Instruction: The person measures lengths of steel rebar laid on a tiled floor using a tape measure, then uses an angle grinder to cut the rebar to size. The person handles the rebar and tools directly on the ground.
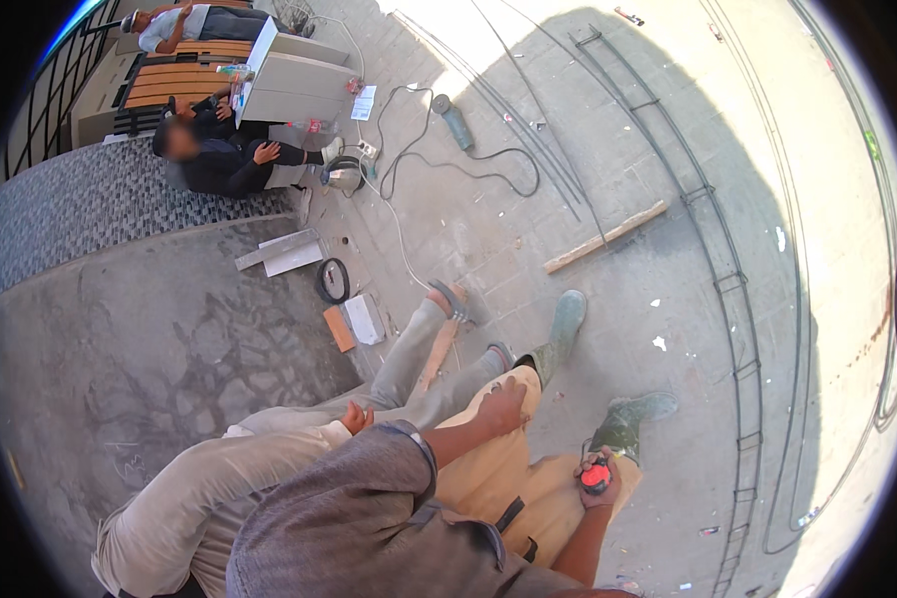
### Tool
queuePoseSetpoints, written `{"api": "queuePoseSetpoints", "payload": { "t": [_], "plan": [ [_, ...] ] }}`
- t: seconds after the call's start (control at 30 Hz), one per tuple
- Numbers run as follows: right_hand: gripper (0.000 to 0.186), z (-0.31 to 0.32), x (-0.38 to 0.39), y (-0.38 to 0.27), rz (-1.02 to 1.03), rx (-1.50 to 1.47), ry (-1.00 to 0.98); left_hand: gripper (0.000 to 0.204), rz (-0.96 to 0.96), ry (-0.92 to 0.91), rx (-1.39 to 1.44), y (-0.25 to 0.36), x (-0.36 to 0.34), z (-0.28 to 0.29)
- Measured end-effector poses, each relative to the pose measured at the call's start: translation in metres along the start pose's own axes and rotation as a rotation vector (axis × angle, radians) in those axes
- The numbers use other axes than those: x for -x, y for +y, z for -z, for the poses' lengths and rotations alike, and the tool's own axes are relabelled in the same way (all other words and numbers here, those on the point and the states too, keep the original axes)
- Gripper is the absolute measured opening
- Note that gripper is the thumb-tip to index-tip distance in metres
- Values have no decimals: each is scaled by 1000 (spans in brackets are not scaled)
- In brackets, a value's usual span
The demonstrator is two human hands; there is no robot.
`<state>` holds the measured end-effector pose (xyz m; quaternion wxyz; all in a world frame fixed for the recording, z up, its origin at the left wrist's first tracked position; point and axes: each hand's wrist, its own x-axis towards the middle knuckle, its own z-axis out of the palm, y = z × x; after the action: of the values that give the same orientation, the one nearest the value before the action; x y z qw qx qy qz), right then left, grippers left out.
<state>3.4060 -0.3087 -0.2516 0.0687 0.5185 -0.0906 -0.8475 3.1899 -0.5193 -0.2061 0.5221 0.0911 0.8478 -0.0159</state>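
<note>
My left hand [502,405] rests on my left knee, over the tan trousers [473,475], with its fingers loosely laid and no object seen in it. Lower right, near my other knee, my right hand [598,482] is wrapped round a red and black tape measure [596,476]. Green rubber boots [569,317] are on my feet, planted on the paving. Close on my left sits a co-worker in a pale long sleeve; that person's hand [355,418] lies near my left arm.
A wooden batten [606,237] lies ahead. A long rebar frame [720,244] curves along the right. Farther off are an angle grinder [454,124] with its cord, a black coil [333,280] and an orange brick [339,329]. Two people rest at the far left by a grey box [294,90].
</note>
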Motion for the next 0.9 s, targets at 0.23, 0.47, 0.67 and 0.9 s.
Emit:
{"api": "queuePoseSetpoints", "payload": {
  "t": [0.23, 0.47, 0.67, 0.9],
  "plan": [
    [43, -123, 14, 4, -118, 536, 140, 57, -341, 246, 332, -42, -3, 3],
    [64, -239, -16, 59, -99, 1463, -191, 62, -391, -139, 1119, -9, 15, 71],
    [69, -207, -57, 78, -165, 1445, -360, 69, -426, -286, 821, -14, 17, 70],
    [68, -257, -28, 110, -31, 1001, -44, 70, -383, -178, 295, -73, 13, 151]
  ]
}}
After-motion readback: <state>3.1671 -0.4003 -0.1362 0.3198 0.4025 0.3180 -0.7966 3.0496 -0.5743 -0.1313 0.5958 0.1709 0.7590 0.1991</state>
